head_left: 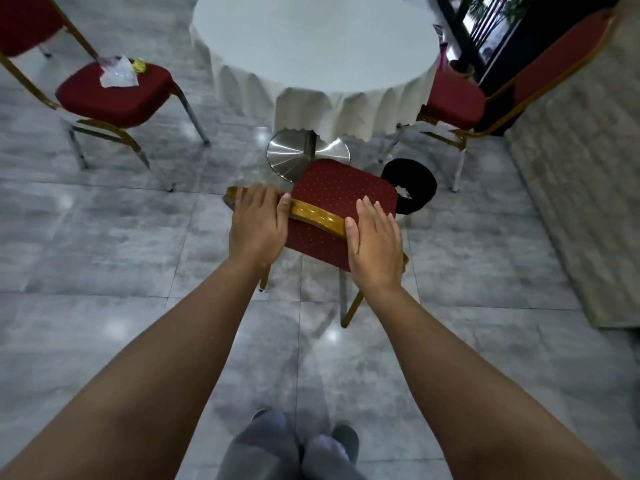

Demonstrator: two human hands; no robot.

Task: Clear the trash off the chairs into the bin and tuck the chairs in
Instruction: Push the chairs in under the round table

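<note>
Fingers (254, 199) of the left hand (256, 226) curl over the gold top rail (317, 214) of the near chair (343, 195), wrapped around its left end in a firm hold. Further along the same rail, the right hand (375, 244) lies flatter, fingers together and nearly straight, palm pressed against the right end of the backrest; whether its fingertips hook over the far edge I cannot tell.

Going from the left of the room: 1 red chair (114, 95) stands pulled well away from the table (311, 46), and on its seat lies the trash, a crumpled clear plastic wrapper (117, 74) with a small yellow scrap (139, 65) touching it. Next comes the round table under its white cloth, its steel pedestal base (294, 154) showing below the hem. The near chair sits just in front of that base, its seat bare, angled a little to the right. Just beside it on the floor stands the bin (412, 185), lined in black. At the far right a 3rd chair (457, 98) already has its seat partly under the cloth.

By my reading, the step in hand is tucking in the near chair. The next move calls for an even push from both hands, straightening the chair so its front legs pass either side of the pedestal and miss the bin. After that, the wrapper on the left chair has yet to go in the bin.
</note>
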